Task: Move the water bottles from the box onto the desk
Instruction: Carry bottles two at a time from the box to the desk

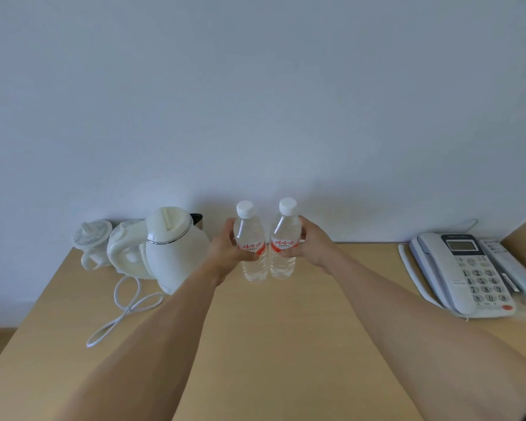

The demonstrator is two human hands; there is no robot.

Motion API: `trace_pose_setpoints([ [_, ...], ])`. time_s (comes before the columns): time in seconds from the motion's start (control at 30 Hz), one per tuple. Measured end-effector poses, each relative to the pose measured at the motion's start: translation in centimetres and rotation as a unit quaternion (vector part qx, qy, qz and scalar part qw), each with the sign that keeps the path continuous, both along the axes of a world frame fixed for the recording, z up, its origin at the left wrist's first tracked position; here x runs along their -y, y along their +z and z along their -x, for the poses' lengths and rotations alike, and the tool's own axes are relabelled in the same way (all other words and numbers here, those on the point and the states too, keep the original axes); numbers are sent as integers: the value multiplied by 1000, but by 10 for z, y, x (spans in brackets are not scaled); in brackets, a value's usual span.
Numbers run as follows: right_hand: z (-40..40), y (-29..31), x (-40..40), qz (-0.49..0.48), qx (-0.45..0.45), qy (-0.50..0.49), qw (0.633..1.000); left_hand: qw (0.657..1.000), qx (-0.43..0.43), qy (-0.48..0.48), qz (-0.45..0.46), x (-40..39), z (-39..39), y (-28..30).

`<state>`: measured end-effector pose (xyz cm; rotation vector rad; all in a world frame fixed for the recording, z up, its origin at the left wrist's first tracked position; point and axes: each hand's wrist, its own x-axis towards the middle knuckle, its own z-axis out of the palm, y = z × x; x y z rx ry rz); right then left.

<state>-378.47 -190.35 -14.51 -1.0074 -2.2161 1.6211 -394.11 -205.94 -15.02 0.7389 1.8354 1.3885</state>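
Two small clear water bottles stand side by side near the back of the desk point(286, 344), close to the wall. Each has a white cap and a red and white label. Both are full of clear water. The left bottle point(251, 247) and the right bottle point(284, 243) are just beside each other, and it is hard to tell if they touch. Both are upright. Their bottoms look like they sit on the wood, but I cannot be sure.

The left hand point(228, 252) wraps its fingers round the middle of the left bottle. The right hand point(308, 243) wraps round the middle of the right bottle. The fingers cover part of each label, so the red words are partly hidden.

A white kettle point(170, 250) stands left of the bottles, near the left hand. Its lid is closed, so what is inside cannot be seen. Its white cord point(125, 311) loops over the desk. Behind the kettle sits a white pot point(90, 241) with a lid, partly hidden by the kettle handle.

On the right side lies a white phone point(465, 275) with number keys. Beside it is a long white thing, cut off by the edge of the picture.

The box is not in the picture.
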Motion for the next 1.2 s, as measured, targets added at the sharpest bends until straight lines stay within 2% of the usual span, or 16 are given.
trace_pose_setpoints([
  [0.23, 18, -16, -14, -66, 28, 11, 997, 998, -69, 4, 7, -21, 16, -7],
  [0.7, 19, -20, -21, -106, 31, 26, 994, 993, -105, -19, 45, -21, 22, -18],
  [0.8, 15, -5, -17, -133, -2, 7, 991, 983, -182, 2, 34, -19, 19, -7],
  [0.93, 13, 11, -16, -199, -13, 12, 980, 929, -365, 19, 59, -20, 16, 7],
  [1.2, 13, 19, -11, -244, 2, 18, 969, 920, -383, 36, 78, -35, 31, 16],
])
